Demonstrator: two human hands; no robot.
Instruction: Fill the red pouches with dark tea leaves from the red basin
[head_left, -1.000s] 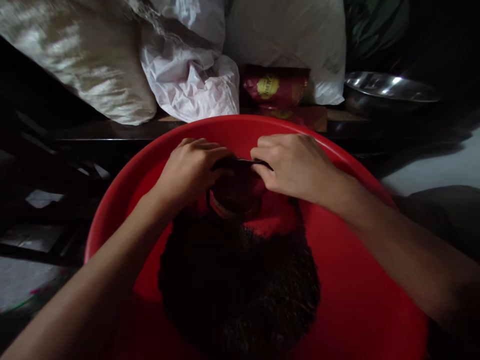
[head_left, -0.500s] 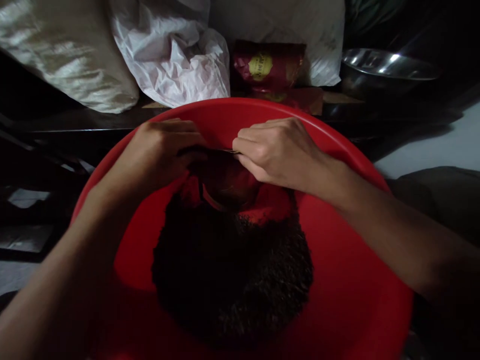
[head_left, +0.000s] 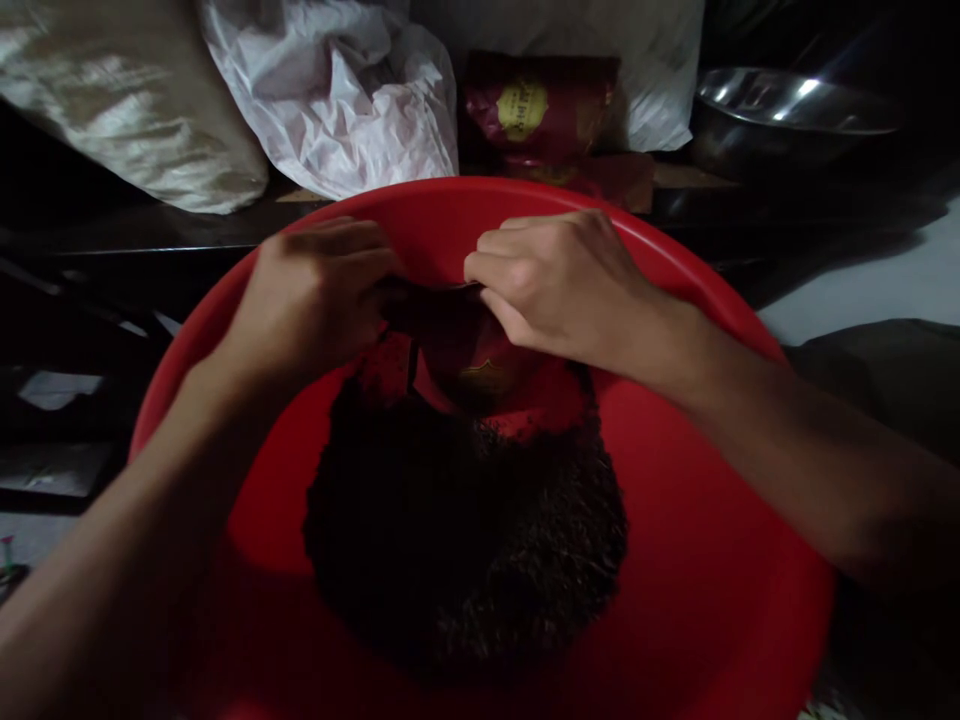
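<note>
A dark red packaging bag [head_left: 472, 350] with part of a yellow emblem hangs over the far side of a large red plastic basin [head_left: 720, 480]. My left hand [head_left: 322, 285] is closed on the bag's upper left edge, its fingertips partly in shadow. At the upper right edge, my right hand [head_left: 547, 280] pinches the bag between thumb and fingers. Below the bag, a heap of dark, loose, shredded leaf-like material [head_left: 555, 540], perhaps tea, lies on the basin floor. Deep shadow hides much of the heap's left part.
Behind the basin, a dark shelf [head_left: 150, 235] bears a crumpled white plastic bag [head_left: 352, 110], a cream sack [head_left: 127, 110] and another dark red bag with a yellow label [head_left: 532, 110]. A metal bowl [head_left: 795, 105] stands at the back right.
Both hands stay closed on the bag's top edge. The bag's front has tilted a little, so more of its yellow emblem shows. The whole view has shifted slightly.
</note>
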